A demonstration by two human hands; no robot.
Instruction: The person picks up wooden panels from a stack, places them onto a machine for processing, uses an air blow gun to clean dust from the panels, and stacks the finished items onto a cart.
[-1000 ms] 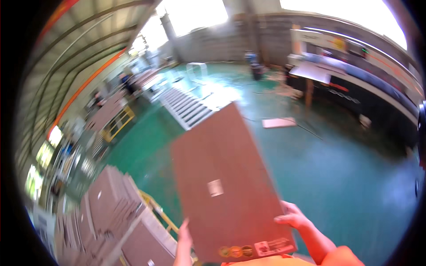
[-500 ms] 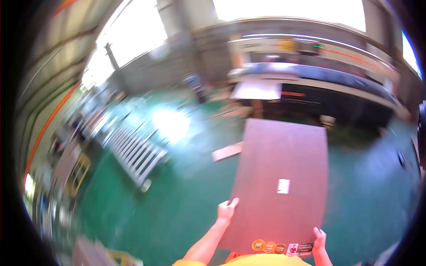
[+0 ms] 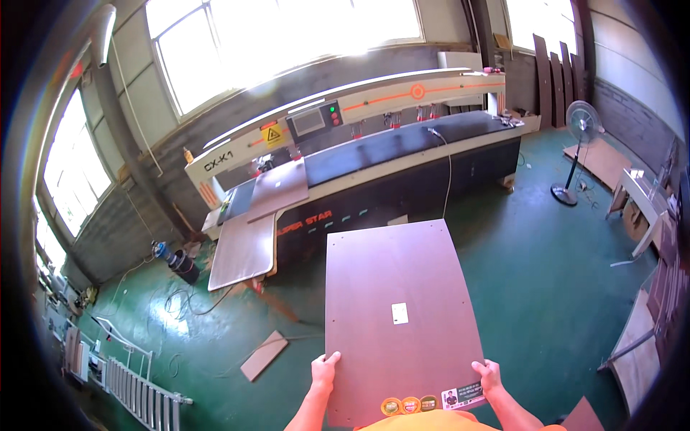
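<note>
A large reddish-brown wooden panel is held out flat in front of me, its near edge against my body. My left hand grips its left edge, thumb on top. On the opposite edge, my right hand is closed the same way. The fingers under the panel are hidden. A small white label sits near the panel's middle, and round gold stickers and a printed sticker line its near edge. Small dark holes show close to the corners and sides.
A long woodworking machine stands ahead, with another brown panel on its bed and a side table at its left. A loose board and cables lie on the green floor. A roller rack stands left, a pedestal fan right.
My view has swung to the right, bringing the whole machine, the fan and the right-hand boards into sight. The panel has stayed in both hands, and the roller rack has shifted toward the lower left.
</note>
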